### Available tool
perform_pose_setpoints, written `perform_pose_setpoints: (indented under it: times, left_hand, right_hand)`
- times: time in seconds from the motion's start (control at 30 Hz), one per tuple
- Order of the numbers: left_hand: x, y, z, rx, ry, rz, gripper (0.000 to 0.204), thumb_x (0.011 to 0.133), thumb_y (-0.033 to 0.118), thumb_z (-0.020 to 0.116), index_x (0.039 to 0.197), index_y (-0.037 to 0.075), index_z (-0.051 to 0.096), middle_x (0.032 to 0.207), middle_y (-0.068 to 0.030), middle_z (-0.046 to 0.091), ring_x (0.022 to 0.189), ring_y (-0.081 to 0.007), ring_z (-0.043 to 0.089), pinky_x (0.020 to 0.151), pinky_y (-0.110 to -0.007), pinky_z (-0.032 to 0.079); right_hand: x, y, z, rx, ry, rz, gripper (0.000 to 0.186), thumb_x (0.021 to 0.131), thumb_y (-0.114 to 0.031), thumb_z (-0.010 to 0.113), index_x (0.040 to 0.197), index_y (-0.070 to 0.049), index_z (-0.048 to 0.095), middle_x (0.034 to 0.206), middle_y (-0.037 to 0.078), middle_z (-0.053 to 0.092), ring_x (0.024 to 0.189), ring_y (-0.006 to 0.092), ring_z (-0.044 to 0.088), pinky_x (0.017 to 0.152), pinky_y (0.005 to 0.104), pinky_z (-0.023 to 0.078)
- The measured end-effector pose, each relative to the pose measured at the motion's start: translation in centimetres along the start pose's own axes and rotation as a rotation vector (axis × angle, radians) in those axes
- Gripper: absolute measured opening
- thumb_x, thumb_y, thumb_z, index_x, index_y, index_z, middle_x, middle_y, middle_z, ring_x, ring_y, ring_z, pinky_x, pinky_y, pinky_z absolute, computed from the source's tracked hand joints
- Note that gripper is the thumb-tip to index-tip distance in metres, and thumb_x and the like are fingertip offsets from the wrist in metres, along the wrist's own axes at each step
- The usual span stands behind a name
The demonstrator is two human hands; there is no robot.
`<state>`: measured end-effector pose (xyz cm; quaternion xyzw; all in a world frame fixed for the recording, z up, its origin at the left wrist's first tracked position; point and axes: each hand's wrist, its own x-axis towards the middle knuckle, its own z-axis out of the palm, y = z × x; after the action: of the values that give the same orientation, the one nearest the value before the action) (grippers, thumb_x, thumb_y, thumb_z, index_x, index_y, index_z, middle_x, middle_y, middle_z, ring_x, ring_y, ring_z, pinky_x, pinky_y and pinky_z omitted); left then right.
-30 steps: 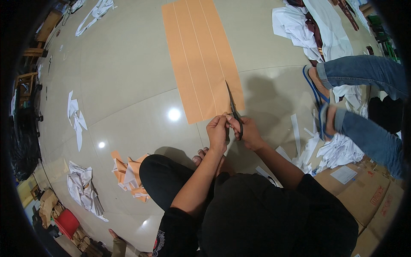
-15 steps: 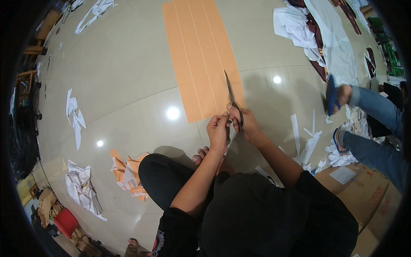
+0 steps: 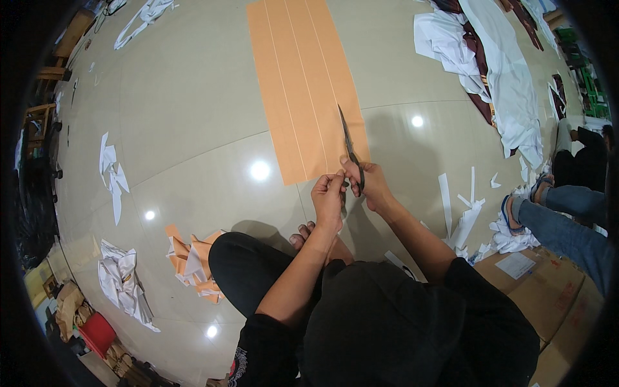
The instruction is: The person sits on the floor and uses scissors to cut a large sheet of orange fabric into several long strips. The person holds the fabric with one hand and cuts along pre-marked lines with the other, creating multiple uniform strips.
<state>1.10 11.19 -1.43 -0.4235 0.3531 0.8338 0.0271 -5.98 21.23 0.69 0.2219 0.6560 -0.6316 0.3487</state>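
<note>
Scissors over a lined orange sheet

Taking the hands as our clock's centre, we see the orange sheet reaching away between 11 and 12, flat on the pale tiled floor, white lines running lengthwise. Our right hand has its fingers curled round the scissors' dark handles, the blades pointing just short of 12. Our left hand, just beside it, has thumb and fingertips narrowed together at the sheet's near edge; we cannot tell what they pinch. We find crumpled orange scraps at 8, white strips past 3, and a cardboard box at 4.
</note>
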Motion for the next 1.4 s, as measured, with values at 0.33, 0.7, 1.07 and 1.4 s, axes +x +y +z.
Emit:
perform_pose_setpoints:
  times: [0.33, 0.7, 1.07, 1.4]
  left_hand:
    - [0.1, -0.1, -0.1, 0.010, 0.000, 0.015, 0.021, 0.099, 0.021, 0.072, 0.084, 0.008, 0.065, 0.066, 0.0033, 0.056, 0.047, -0.0028, 0.040, 0.042, -0.021, 0.027]
    - [0.0, -0.1, -0.2, 0.010, -0.004, 0.028, 0.020, 0.099, 0.021, 0.071, 0.085, 0.008, 0.065, 0.067, 0.0031, 0.057, 0.048, -0.0029, 0.041, 0.043, -0.021, 0.028]
    - [0.0, 0.0, -0.2, -0.009, -0.010, 0.020, 0.019, 0.100, 0.020, 0.070, 0.086, 0.009, 0.064, 0.067, 0.0028, 0.057, 0.047, -0.0030, 0.041, 0.042, -0.021, 0.027]
    - [0.0, -0.1, -0.4, -0.020, -0.024, 0.029, 0.019, 0.099, 0.020, 0.070, 0.085, 0.008, 0.063, 0.068, 0.0023, 0.058, 0.046, -0.0033, 0.040, 0.042, -0.022, 0.026]
  right_hand:
    - [0.2, 0.2, 0.0, 0.024, -0.040, -0.023, 0.044, 0.091, -0.045, 0.078, 0.074, -0.008, 0.061, 0.064, 0.001, 0.060, 0.046, 0.0062, 0.048, 0.041, 0.0231, 0.036]
    - [0.0, 0.2, 0.1, -0.004, -0.028, -0.022, 0.039, 0.093, -0.038, 0.077, 0.076, -0.003, 0.070, 0.058, -0.003, 0.055, 0.044, 0.0052, 0.047, 0.040, 0.0224, 0.035]
    - [0.2, 0.3, 0.1, -0.020, -0.006, -0.028, 0.044, 0.090, -0.043, 0.078, 0.074, -0.005, 0.066, 0.057, -0.002, 0.053, 0.044, 0.0074, 0.048, 0.041, 0.0243, 0.035]
    - [1.3, -2.4, 1.0, 0.005, -0.009, -0.039, 0.048, 0.088, -0.049, 0.078, 0.070, -0.009, 0.059, 0.059, -0.001, 0.052, 0.046, 0.0089, 0.048, 0.042, 0.0254, 0.036]
